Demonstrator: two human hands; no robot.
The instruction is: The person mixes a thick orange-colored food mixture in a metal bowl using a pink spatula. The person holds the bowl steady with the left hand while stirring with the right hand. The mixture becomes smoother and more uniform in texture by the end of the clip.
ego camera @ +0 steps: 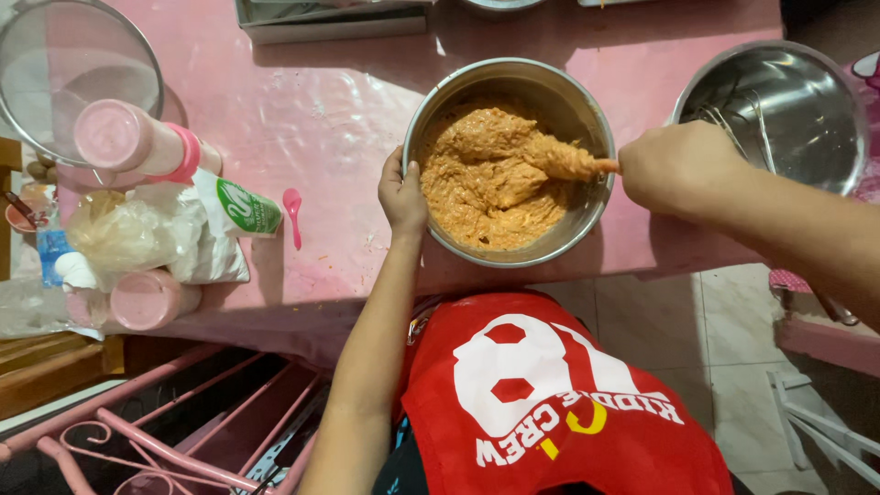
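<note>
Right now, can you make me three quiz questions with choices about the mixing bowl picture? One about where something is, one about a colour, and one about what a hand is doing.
1. Where is the small pink spoon?
A. In the batter
B. On the table, left of the batter bowl
C. On the floor

2. What colour is the batter?
A. Orange
B. Green
C. White

3. What is the left hand doing?
A. Resting flat on the table
B. Holding the spoon
C. Gripping the bowl's rim

Answers:
1 B, it lies on the pink table beside the batter bowl.
2 A, the mix looks orange.
3 C, its fingers curl on the rim while the right hand holds the coated stirrer.
</note>
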